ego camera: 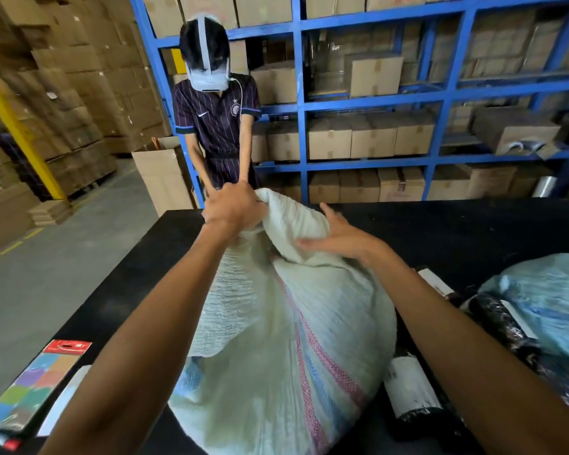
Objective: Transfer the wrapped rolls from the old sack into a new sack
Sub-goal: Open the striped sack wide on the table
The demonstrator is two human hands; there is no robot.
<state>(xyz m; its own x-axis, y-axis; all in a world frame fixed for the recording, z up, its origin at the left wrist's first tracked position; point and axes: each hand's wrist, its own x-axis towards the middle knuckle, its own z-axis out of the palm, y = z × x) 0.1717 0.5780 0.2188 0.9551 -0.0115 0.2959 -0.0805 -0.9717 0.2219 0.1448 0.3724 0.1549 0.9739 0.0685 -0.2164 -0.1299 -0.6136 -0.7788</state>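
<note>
A bulging white woven sack [286,349] with pink and blue stripes lies on the black table [473,231]. My left hand [232,205] is clenched on the bunched mouth of the sack at its far end. My right hand [337,236] rests on a fold of the sack's fabric just right of the mouth, fingers pressing it. A pale blue sack [546,297] lies at the right edge. Black wrapped rolls with white labels [411,385] lie on the table between the two sacks, and another roll [500,326] sticks out by the blue sack.
A person in a dark striped shirt [216,119] stands across the table, hands down near the sack's mouth. A pack of coloured sheets [33,389] lies at the table's near left corner. Blue shelving [368,103] with cardboard boxes stands behind; stacked cartons fill the left.
</note>
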